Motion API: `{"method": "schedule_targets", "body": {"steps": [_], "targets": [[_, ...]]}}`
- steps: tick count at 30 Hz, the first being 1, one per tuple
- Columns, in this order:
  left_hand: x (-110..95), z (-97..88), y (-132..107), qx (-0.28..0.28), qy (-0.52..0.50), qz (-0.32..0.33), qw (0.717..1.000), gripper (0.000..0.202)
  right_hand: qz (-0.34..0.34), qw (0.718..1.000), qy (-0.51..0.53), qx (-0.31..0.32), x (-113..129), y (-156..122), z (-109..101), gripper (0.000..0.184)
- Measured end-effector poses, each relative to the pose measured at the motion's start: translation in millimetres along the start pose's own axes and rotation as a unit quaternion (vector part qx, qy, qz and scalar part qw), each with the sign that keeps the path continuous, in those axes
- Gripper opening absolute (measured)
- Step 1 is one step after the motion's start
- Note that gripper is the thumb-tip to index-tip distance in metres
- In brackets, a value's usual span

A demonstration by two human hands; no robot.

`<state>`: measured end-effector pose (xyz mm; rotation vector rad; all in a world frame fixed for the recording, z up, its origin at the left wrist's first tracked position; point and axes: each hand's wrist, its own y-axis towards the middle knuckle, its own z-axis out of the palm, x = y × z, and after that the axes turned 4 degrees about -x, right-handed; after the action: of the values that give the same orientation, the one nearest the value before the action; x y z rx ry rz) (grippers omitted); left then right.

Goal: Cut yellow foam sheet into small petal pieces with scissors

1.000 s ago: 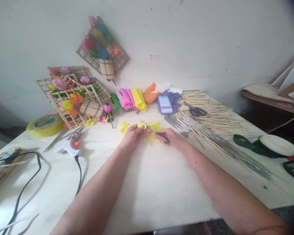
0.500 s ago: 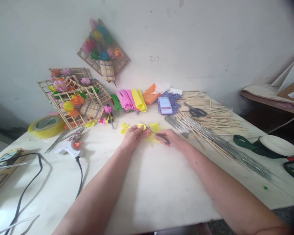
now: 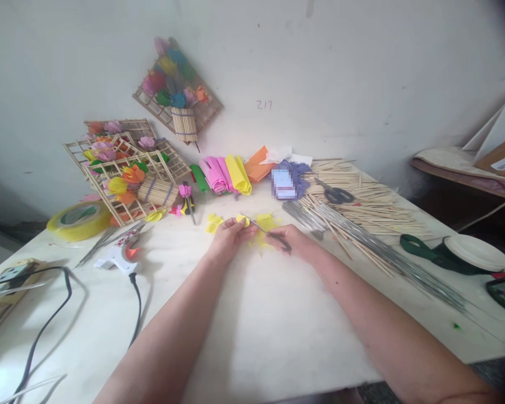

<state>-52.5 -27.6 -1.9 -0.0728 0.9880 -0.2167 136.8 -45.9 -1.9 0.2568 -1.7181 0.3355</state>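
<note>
Between the fingertips of my left hand (image 3: 228, 238) is a small piece of yellow paper (image 3: 243, 219), pinched close to the scissor tips. My right hand (image 3: 292, 238) grips a pair of dark-handled scissors (image 3: 281, 241), whose blades point left at the yellow piece. Whether the blades are apart or together is too small to tell. Cut yellow pieces (image 3: 214, 223) lie on the table just left of my left hand. More yellow scraps (image 3: 264, 220) rest behind and under the scissors, partly covered by my right hand.
Rolled coloured paper (image 3: 219, 174), purple string (image 3: 292, 174), wooden sticks (image 3: 370, 207), metal wires (image 3: 382, 264) and spare scissors (image 3: 336, 193) line the back and right. To the left are a glue gun (image 3: 120, 252), clear tape (image 3: 78, 219), a power strip (image 3: 10, 286) and stick frames with paper flowers (image 3: 126, 174).
Both hands stay almost in place, still holding the yellow paper and the scissors. The whole view has shifted very slightly.
</note>
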Motion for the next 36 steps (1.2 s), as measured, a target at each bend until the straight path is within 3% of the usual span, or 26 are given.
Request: {"method": "schedule_targets", "body": {"steps": [9, 26, 36], "targets": [[2, -3.2, 3, 0.004, 0.006, 0.008, 1.000, 0.009, 0.004, 1.000, 0.010, 0.002, 11, -5, 2, 0.027], [3, -4.5, 3, 0.012, -0.011, 0.027, 1.000, 0.012, 0.002, 1.000, 0.018, 0.008, 12, -5, 3, 0.027], [7, -6.4, 7, -0.012, -0.024, 0.048, 0.999, 0.019, -0.003, 1.000, 0.026, 0.012, 5, -2, 1, 0.030]]}}
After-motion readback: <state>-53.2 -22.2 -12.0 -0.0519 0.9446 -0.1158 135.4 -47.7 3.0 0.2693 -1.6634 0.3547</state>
